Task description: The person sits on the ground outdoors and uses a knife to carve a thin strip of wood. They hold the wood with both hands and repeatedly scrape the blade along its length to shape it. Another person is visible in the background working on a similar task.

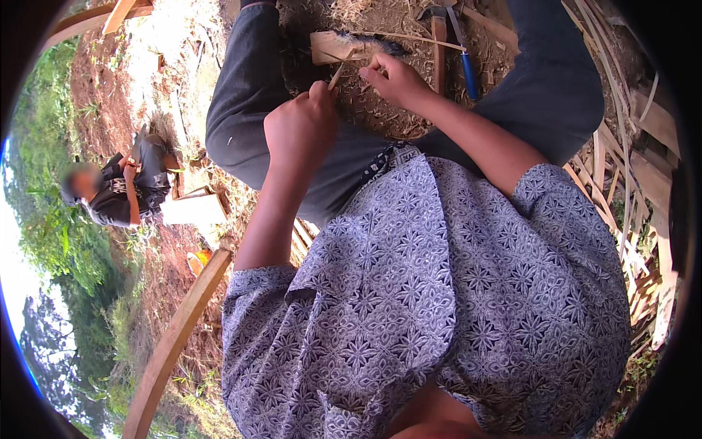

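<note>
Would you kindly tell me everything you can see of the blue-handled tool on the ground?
The blue-handled tool has a long, slim, greyish blade, apparently metal, and a straight handle, perhaps plastic. It lies on the shaving-strewn ground, right of a wooden shaft, blade pointing away from the person. Neither the left hand nor the right hand touches it. A thin strip ends near the blade's base; contact is unclear.

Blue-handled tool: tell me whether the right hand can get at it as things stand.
Probably yes: the blue-handled tool lies near the right hand, uncovered at its blue end; the wooden handle between them looks low enough to reach over.
</note>
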Available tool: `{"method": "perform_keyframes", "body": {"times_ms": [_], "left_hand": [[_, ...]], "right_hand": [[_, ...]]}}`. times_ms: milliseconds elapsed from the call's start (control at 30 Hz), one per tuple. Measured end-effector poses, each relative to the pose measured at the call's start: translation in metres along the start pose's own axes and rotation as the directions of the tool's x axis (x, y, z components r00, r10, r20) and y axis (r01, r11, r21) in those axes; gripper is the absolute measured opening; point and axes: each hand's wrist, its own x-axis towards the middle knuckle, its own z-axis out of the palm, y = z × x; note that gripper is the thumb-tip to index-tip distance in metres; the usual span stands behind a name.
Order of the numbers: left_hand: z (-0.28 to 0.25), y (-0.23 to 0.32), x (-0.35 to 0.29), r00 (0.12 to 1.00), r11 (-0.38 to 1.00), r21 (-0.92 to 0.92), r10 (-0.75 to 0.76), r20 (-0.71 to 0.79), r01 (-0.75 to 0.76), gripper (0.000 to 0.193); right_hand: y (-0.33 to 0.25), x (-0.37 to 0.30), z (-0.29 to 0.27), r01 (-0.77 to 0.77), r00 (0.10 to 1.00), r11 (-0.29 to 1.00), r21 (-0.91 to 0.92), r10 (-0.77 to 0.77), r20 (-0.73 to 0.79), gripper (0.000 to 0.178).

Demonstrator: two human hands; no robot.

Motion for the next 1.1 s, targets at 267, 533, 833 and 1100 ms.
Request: {"method": "perform_keyframes", "body": {"times_ms": [267, 533, 833, 1100], "left_hand": [[-0.001, 0.003, 0.000, 1.000, 1.000, -0.006, 0.000, 0.003, 0.000, 0.029], [-0.005, 0.001, 0.002, 1.000, 1.000, -0.024, 0.003, 0.000, -0.003, 0.029], [-0.008, -0.004, 0.005, 1.000, 1.000, 0.004, 0.022, 0.013, -0.023, 0.028], [-0.009, -0.006, 0.003, 0.997, 0.996, 0.060, 0.067, -0.041, -0.065, 0.028]], "right_hand": [[-0.028, 0.003, -0.010, -0.077, 0.987, 0.982, 0.175, 0.050, 0.154, 0.033], [-0.009, 0.002, -0.013, -0.125, 0.975, 0.986, 0.106, 0.103, 0.198, 0.037], [-0.033, 0.016, -0.026, -0.041, 0.953, 0.984, 0.174, -0.014, 0.302, 0.035], [-0.035, 0.007, -0.018, -0.014, 0.979, 0.999, 0.042, 0.005, 0.205, 0.034]]}}
